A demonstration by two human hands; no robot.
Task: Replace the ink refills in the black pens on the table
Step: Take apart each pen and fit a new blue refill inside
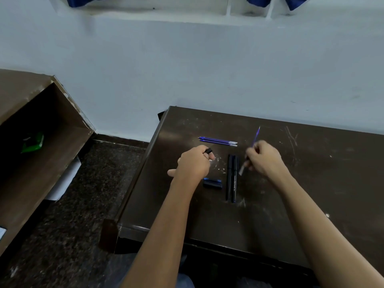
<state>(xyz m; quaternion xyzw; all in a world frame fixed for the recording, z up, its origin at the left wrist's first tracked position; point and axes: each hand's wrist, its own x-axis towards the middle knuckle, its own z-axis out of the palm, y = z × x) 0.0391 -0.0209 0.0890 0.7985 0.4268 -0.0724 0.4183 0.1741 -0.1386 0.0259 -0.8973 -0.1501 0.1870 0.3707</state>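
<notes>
My left hand (194, 164) is closed around a black pen part (208, 151), whose tip sticks out past my fingers. In my right hand (262, 159) I grip a blue ink refill (256, 136) that points up and away, its pale end showing below my fist. Between my hands two black pens (232, 179) lie side by side on the dark table (311, 194). Several blue refills (218, 141) lie in a row further back. A black and blue pen cap (212, 183) rests near my left wrist.
The table's left edge runs close beside my left arm, with speckled floor (83, 204) beyond it. A brown shelf unit (37, 125) holding a green packet (33, 142) stands at the left. A white wall rises behind the table.
</notes>
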